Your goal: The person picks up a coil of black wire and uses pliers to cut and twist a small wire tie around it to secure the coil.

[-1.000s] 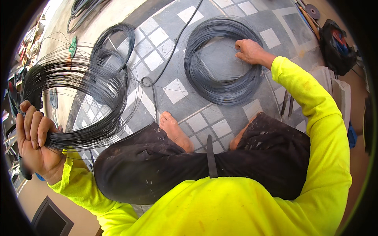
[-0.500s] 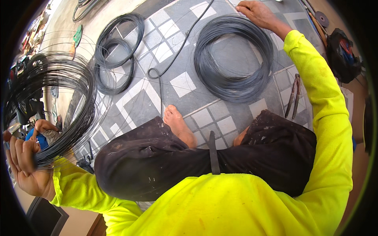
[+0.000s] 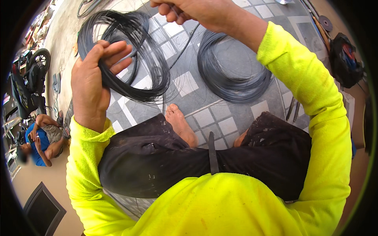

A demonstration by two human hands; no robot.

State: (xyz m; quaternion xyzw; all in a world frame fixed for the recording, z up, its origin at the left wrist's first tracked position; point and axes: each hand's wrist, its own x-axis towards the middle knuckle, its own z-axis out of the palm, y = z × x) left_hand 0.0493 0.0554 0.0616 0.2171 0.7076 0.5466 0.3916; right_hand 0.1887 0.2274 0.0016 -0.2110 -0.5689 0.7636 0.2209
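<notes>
A loose coil of dark thin wire [image 3: 147,94] hangs from my left hand [image 3: 96,74], caught between thumb and palm with the fingers partly stretched. Over the far middle of the floor, my right hand [image 3: 197,13] has its fingers curled closed; whatever lies in them is too small to make out. A larger wire coil [image 3: 236,92] rests flat on the tiles below my right forearm. Behind the held coil, smaller wire rings on the floor are partly covered by it. A dark cord [image 3: 185,49] runs across the tiles between the coils.
A pair of long metal tool handles [image 3: 292,109] lies right of my knee. A black bag [image 3: 346,59] and a disc [image 3: 326,23] are at the far right. On the left sit another person in blue [image 3: 39,145] and a motorcycle [image 3: 25,86]. A dark frame [image 3: 44,210] stands lower left.
My left hand has swung the wire coil inward from the far left, over the smaller rings. My right hand has moved left, away from the rim of the larger coil.
</notes>
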